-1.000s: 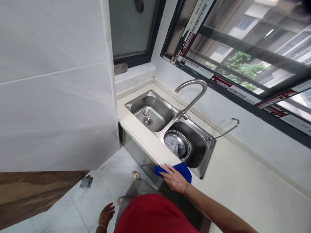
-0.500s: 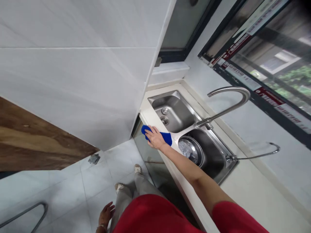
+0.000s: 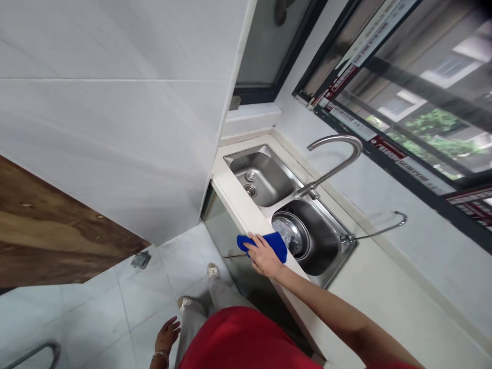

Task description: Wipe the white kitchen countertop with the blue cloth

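Observation:
My right hand [image 3: 264, 256] presses a blue cloth [image 3: 277, 247] onto the front edge of the white countertop [image 3: 232, 197], beside the right basin of the sink. Part of the cloth hangs over the edge, and my fingers lie across it. In the right basin [image 3: 326, 251] sits a round metal pot [image 3: 303, 225] with something clear and shiny inside. The left basin [image 3: 265, 174] shows its drain. Down by my leg hangs my left hand [image 3: 167, 334], fingers loosely apart and holding nothing.
A tall curved faucet [image 3: 346, 141] rises behind the basins, with a thin second tap [image 3: 384, 231] to its right. A white wall panel [image 3: 115, 128] stands at the left. Below it are a wooden board [image 3: 65, 225] and a bent metal bar [image 3: 42, 351] near the tiled floor [image 3: 96, 307].
My right hand has slid the blue cloth along the counter's front edge towards me, from beside the left basin to beside the right one. The left hand stays low. The view has shifted slightly.

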The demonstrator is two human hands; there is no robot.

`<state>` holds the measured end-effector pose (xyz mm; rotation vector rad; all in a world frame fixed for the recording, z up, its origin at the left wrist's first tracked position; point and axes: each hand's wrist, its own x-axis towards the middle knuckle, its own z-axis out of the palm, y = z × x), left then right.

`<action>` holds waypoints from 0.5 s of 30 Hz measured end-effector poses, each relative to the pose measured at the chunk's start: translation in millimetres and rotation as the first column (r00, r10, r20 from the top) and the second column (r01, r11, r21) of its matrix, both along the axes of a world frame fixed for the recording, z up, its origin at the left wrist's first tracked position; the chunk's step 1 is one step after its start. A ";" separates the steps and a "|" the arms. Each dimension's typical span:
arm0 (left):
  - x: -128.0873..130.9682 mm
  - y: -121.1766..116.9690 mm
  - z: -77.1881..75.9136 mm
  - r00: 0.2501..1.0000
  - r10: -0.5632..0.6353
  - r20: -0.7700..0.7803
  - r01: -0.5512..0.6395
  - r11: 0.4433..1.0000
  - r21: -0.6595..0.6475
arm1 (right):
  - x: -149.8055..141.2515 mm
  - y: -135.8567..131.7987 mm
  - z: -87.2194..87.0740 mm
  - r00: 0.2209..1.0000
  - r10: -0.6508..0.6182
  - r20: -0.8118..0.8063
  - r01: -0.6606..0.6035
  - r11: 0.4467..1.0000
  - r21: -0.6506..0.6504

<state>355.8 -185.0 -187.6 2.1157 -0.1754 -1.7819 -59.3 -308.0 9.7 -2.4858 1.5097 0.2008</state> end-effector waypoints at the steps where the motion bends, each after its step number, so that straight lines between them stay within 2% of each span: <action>1: -0.8 -4.8 0.0 1.000 0.003 -0.021 -0.003 1.000 -0.003 | -3.4 15.2 1.9 1.000 -0.008 0.010 0.008 1.000 0.016; 3: -2.7 -11.4 0.5 0.999 0.013 -0.044 -0.013 1.000 -0.013 | -13.3 46.4 5.0 0.998 -0.029 0.054 0.027 0.999 0.041; 7: -5.7 -11.3 2.2 0.998 0.047 -0.033 -0.048 0.998 -0.028 | -44.2 102.1 2.4 0.972 0.015 0.233 -0.030 0.998 0.062; 8: -5.6 -9.3 2.5 0.998 0.055 -0.024 -0.056 0.998 -0.032 | -51.3 111.5 -1.3 0.962 -0.021 0.272 0.006 0.998 0.055; 11: -1.2 -3.0 4.1 0.998 0.068 -0.001 -0.068 0.997 -0.042 | -63.1 125.5 -18.0 0.886 -0.258 0.385 0.277 0.961 0.006; 13: 3.9 -0.4 6.5 0.998 0.064 0.003 -0.064 0.997 -0.045 | -64.3 124.6 -30.0 0.815 -0.370 0.447 0.413 0.911 0.000; 15: 8.5 -0.5 10.4 0.998 0.057 0.004 -0.057 0.997 -0.044 | -64.8 117.2 -38.8 0.754 -0.427 0.500 0.479 0.877 0.027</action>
